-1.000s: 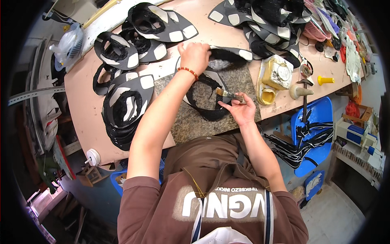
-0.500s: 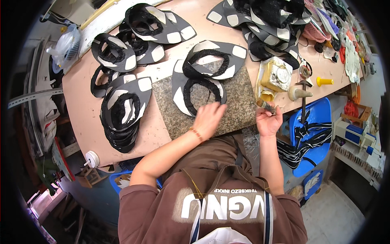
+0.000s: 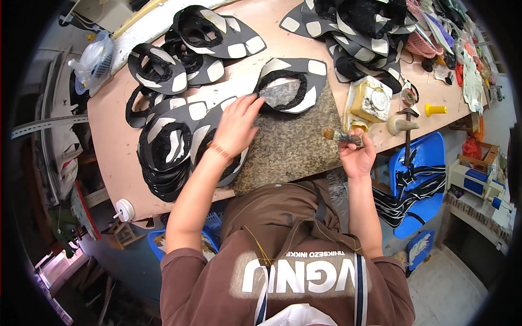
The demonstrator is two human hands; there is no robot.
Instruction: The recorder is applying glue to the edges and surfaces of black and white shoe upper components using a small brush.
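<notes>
My left hand [image 3: 238, 126] is open, its fingers stretched toward the near-left edge of a grey and white shoe upper [image 3: 311, 65] with a black fuzzy collar. Whether the fingertips touch it, I cannot tell. That upper lies at the far edge of a speckled stone slab [image 3: 288, 146]. Beneath my left wrist, partly hidden, another shoe upper [image 3: 235, 169] rests at the slab's left side. In my right hand [image 3: 359, 156] is a short brush [image 3: 350, 139], held level with its bristles pointing left. Just beyond it stands a glue-stained yellowish container [image 3: 370, 100].
Stacked shoe uppers [image 3: 163, 187] lie on the left of the pink table [image 3: 111, 157], with more at the back. A hammer [image 3: 408, 125], a tan cone-shaped piece [image 3: 402, 125] and a yellow piece [image 3: 436, 110] sit at right. Black straps hang over a blue chair [image 3: 429, 201].
The nearer shoe upper has moved left off the slab's middle toward the stack. My left hand has shifted left and away from me. The brush has swung out from the container, bristles now leftward.
</notes>
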